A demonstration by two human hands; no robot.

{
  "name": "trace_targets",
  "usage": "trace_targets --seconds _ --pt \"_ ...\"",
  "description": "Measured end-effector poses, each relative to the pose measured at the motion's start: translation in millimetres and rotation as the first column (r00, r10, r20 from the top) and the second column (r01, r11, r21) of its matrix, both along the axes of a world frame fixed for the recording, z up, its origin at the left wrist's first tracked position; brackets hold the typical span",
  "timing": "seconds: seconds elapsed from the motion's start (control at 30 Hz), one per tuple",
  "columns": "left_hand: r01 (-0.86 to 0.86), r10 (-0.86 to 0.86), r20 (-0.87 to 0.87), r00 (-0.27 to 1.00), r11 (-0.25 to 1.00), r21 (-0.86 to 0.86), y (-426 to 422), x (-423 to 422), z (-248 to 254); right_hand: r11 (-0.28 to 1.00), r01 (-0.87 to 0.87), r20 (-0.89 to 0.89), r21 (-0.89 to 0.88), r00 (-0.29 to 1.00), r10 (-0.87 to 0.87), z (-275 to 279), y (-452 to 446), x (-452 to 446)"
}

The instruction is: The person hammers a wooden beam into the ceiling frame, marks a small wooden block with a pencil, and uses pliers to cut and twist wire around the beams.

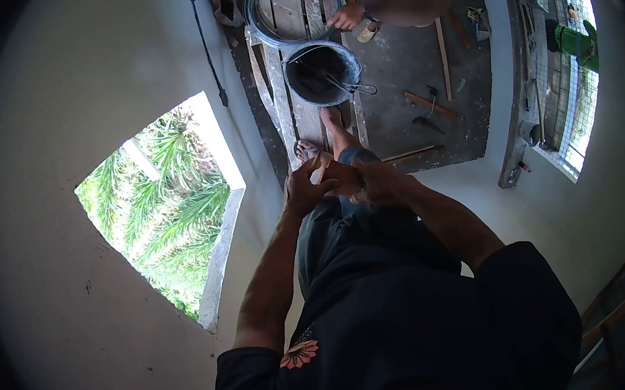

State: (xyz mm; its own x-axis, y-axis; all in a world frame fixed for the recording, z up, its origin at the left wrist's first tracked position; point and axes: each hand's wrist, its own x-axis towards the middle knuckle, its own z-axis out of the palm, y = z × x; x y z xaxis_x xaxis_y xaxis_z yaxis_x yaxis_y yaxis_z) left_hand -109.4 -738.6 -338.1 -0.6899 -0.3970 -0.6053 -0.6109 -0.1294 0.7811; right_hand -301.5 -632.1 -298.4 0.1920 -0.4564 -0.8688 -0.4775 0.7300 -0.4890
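Observation:
My left hand (304,188) and my right hand (378,180) meet in front of my waist. Between them is a small reddish-brown piece (340,176), its kind unclear in the dim light. My left fingers curl around its near side, with the thumb stretched across. On the other side, my right fingers are bent in against it and partly hidden. Beyond my hands a dark bucket (323,74) stands on wooden planks (281,86), with a metal handle or tool leaning out over its rim. My bare foot (332,117) rests close to the bucket.
A coil of pipe or wire (256,21) lies past the bucket. Another person's hand (347,17) reaches toward it. Wood strips (443,61) and a hammer-like tool (431,104) lie on the floor. A window opening (172,207) is at left, a meshed window (569,68) at right.

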Motion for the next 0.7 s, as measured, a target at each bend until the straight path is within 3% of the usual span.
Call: trace_targets --seconds 0.07,0.1,0.2,0.3,0.4,0.5,0.6,0.7 --pt "-0.092 0.11 0.089 0.99 0.977 -0.191 25 18 -3 0.999 -0.053 -0.057 0.006 0.997 0.053 -18 6 10" --pt "-0.068 0.083 0.238 0.968 0.995 -0.07 23 12 18 0.998 -0.065 -0.062 0.008 0.996 0.065 -20 6 15" --pt "-0.125 0.139 0.323 0.936 0.99 -0.064 33 18 6 0.999 -0.034 -0.07 -0.042 0.997 0.031 -11 3 22" --pt "-0.128 0.152 0.221 0.963 0.985 -0.116 33 20 4 0.998 -0.016 -0.092 -0.054 0.996 0.011 -7 -2 20" --pt "-0.173 0.176 0.167 0.97 0.984 -0.032 27 18 13 0.999 -0.022 -0.113 -0.045 0.993 0.017 -4 -2 24" --pt "-0.138 0.15 0.113 0.982 0.984 -0.112 32 26 5 0.999 -0.03 -0.135 -0.034 0.99 0.025 -2 -4 27" --pt "-0.098 0.12 0.21 0.97 0.989 -0.109 34 25 8 0.999 -0.035 -0.145 -0.032 0.989 0.03 -4 -2 30" --pt "-0.136 0.146 0.146 0.978 0.988 -0.077 36 28 4 0.998 -0.058 -0.159 -0.021 0.986 0.054 -5 -2 31"
